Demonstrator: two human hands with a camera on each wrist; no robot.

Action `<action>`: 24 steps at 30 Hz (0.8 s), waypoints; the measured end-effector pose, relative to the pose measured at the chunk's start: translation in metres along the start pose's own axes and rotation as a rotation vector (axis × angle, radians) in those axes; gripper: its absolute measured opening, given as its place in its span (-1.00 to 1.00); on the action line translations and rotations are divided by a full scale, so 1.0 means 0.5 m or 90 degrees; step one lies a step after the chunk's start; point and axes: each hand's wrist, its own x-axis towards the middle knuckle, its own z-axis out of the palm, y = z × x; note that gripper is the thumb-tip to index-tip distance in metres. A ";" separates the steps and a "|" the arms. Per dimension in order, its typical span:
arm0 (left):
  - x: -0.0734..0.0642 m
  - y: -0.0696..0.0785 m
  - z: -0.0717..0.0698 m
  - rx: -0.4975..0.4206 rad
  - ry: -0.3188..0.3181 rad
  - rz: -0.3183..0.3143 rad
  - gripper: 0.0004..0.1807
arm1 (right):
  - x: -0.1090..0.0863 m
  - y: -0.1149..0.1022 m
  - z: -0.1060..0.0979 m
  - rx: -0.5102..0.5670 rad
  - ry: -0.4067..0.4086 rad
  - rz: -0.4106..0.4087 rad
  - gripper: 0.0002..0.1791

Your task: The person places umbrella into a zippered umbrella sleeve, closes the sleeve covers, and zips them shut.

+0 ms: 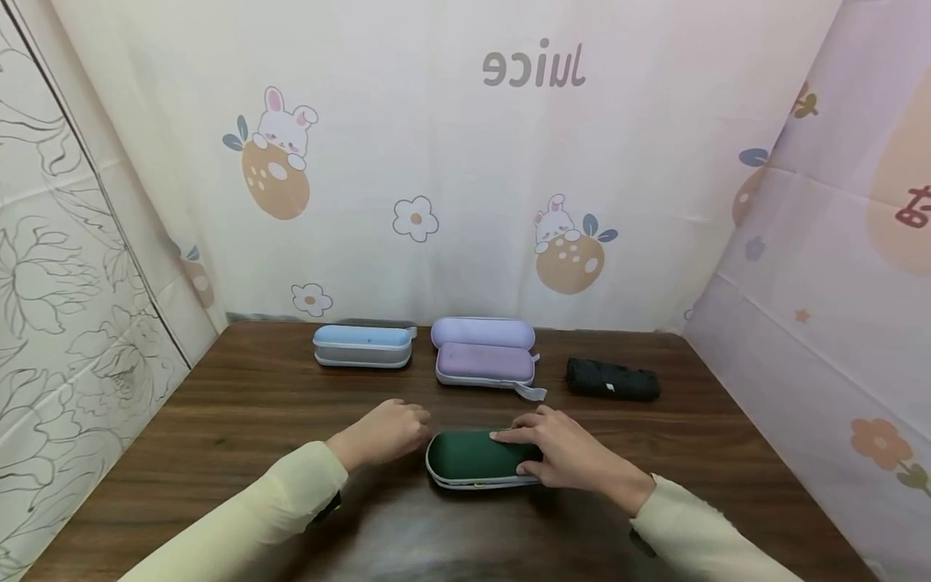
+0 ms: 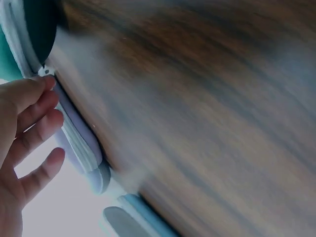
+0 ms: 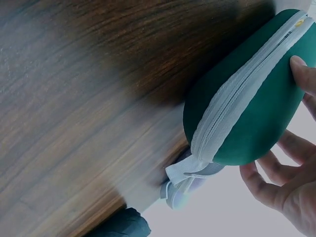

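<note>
A green zip-up glasses case point(image 1: 465, 455) with a pale zipper band lies on the table near its front middle. At its left end, my left hand point(image 1: 389, 434) pinches the small zipper pull point(image 2: 47, 71), thumb and index fingertip together, the other fingers loosely bent. My right hand point(image 1: 563, 453) grips the case's right part, index finger across the top and thumb point(image 3: 302, 74) against the green side. A narrow gap with a yellowish bit shows along the front seam. The right wrist view shows a fabric loop point(image 3: 185, 170) at the case's right end.
Behind stand a blue-and-grey case point(image 1: 364, 346) at left and a lilac case point(image 1: 483, 333) behind a purple one point(image 1: 486, 364) with a strap. A black folded bundle point(image 1: 612, 380) with a white tag lies at right. Printed curtains border the wooden table point(image 1: 240, 420).
</note>
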 end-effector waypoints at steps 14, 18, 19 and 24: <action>0.010 -0.001 -0.002 -0.084 -0.033 -0.036 -0.94 | 0.029 0.008 -0.002 0.077 -0.051 -0.038 -0.43; 0.004 0.000 0.000 -0.085 -0.054 -0.055 -0.93 | 0.031 0.001 0.000 0.034 -0.043 -0.067 -0.40; 0.001 0.001 0.001 -0.083 -0.055 -0.062 -0.93 | 0.031 -0.001 0.000 0.028 -0.039 -0.069 -0.40; -0.009 0.007 0.002 -0.052 -0.016 -0.073 -0.92 | 0.032 -0.008 0.006 0.020 -0.017 -0.061 -0.41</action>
